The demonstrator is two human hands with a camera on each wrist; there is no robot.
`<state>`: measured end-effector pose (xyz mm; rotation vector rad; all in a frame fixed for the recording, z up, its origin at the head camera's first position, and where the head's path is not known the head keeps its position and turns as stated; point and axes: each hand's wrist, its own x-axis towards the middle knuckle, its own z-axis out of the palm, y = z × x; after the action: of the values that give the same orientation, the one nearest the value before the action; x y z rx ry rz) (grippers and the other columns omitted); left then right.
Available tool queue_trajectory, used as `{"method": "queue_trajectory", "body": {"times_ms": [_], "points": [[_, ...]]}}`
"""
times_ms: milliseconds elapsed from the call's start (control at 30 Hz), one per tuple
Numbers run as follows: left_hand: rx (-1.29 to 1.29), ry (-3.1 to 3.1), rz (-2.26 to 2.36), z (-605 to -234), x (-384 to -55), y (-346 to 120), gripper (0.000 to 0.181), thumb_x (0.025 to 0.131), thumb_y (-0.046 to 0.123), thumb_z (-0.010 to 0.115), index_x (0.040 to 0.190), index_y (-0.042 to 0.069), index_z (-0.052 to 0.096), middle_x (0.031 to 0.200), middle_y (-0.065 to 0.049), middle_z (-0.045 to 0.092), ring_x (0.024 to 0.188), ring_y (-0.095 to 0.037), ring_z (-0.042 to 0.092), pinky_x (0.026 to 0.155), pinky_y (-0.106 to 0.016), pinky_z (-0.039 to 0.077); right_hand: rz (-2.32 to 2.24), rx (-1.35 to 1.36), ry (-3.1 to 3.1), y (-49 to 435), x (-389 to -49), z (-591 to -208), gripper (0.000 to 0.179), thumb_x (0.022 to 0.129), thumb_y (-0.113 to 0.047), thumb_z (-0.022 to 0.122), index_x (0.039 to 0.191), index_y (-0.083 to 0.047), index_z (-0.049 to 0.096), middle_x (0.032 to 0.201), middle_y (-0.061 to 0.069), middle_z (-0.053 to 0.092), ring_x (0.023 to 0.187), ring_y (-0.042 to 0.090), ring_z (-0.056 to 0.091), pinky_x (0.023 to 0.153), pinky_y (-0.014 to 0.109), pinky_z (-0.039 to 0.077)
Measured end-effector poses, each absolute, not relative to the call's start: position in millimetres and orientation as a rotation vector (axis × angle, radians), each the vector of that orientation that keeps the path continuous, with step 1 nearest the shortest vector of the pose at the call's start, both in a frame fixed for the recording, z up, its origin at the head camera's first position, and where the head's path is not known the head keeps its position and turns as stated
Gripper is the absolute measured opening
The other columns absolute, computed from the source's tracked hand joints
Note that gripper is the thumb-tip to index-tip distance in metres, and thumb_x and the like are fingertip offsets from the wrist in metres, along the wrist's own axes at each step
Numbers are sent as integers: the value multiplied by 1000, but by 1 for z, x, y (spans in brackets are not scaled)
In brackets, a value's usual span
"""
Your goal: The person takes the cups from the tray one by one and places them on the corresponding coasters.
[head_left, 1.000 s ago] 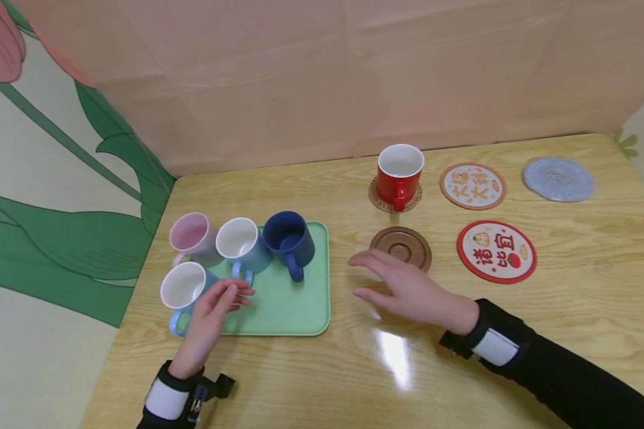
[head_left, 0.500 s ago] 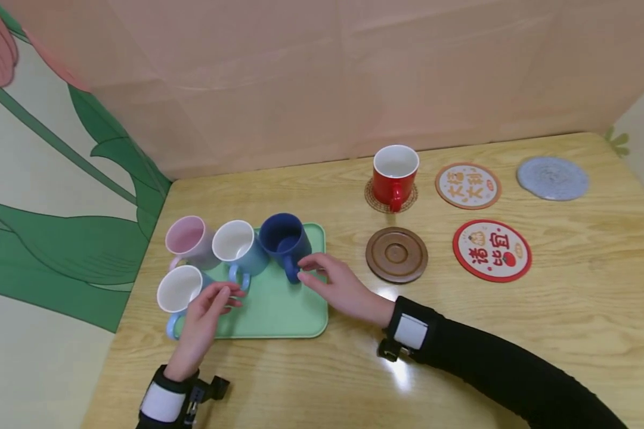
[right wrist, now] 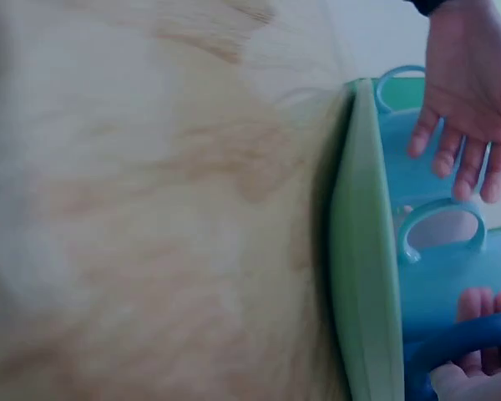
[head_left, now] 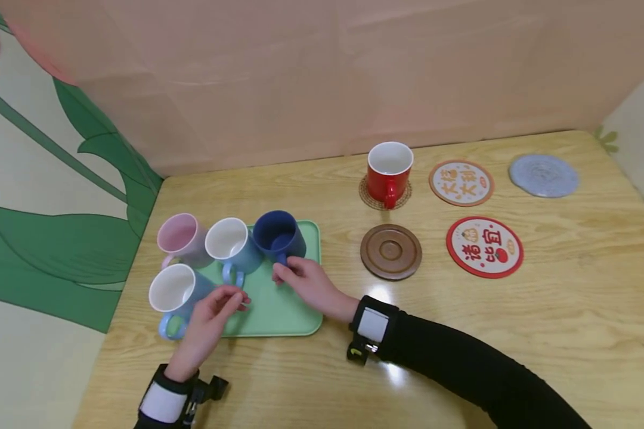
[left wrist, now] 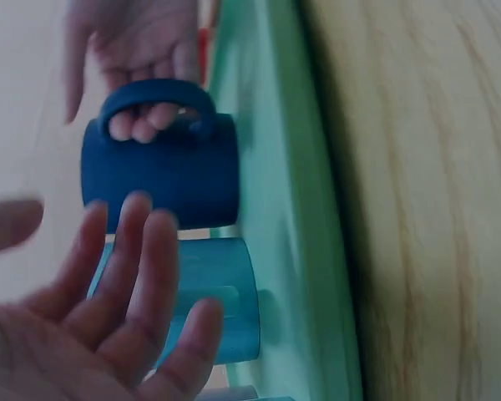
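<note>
My right hand (head_left: 318, 289) has its fingers through the handle of a dark blue mug (head_left: 280, 235), which stands upright at the back right of a green tray (head_left: 279, 316). In the left wrist view those fingertips show inside the loop of the mug's handle (left wrist: 154, 90). My left hand (head_left: 208, 319) hovers over the tray's front left with loose, slightly bent fingers and holds nothing. Right beside it is a light blue mug (head_left: 174, 292) with a white inside. Another light blue mug (head_left: 235, 247) stands next to the dark blue one, and a pink mug (head_left: 181, 235) fills the back left corner.
A red mug (head_left: 389, 173) stands on a woven coaster (head_left: 372, 199) at the back. Before it lies a brown round coaster (head_left: 390, 251). Farther right lie an orange-rimmed coaster (head_left: 461, 183), a red-rimmed coaster (head_left: 485, 247) and a grey-blue coaster (head_left: 544, 176). A wall covering rises behind the table.
My right hand has moved left from over the brown coaster to the dark blue mug and taken its handle. My left hand has stayed nearly in place.
</note>
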<state>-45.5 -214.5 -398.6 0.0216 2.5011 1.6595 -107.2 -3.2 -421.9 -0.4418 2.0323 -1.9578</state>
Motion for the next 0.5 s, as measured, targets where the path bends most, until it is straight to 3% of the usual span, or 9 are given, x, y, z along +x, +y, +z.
{"method": "queue_trajectory", "body": {"times_ms": [167, 367, 500], "points": [[316, 2571, 1298, -403, -44, -209, 15, 93, 19, 67, 103, 8, 66, 92, 5, 66, 85, -9, 62, 78, -35, 50, -1936, -393, 2010, -6, -111, -421, 30, 102, -20, 52, 86, 2, 63, 81, 8, 65, 80, 15, 60, 79, 30, 47], [581, 2583, 1013, -413, -43, -206, 21, 86, 24, 76, 102, 14, 67, 91, 8, 63, 81, -9, 59, 74, -30, 50, -1835, -345, 2110, -5, -111, -423, 35, 103, -28, 49, 78, -5, 56, 72, 10, 57, 67, 16, 50, 65, 27, 39], [677, 2594, 896, -414, -45, -204, 23, 83, 27, 79, 101, 17, 68, 85, 10, 60, 77, -7, 55, 71, -27, 48, -1842, -307, 2124, -5, -110, -424, 37, 103, -31, 48, 80, -4, 57, 68, 7, 52, 64, 16, 49, 63, 27, 38]]}}
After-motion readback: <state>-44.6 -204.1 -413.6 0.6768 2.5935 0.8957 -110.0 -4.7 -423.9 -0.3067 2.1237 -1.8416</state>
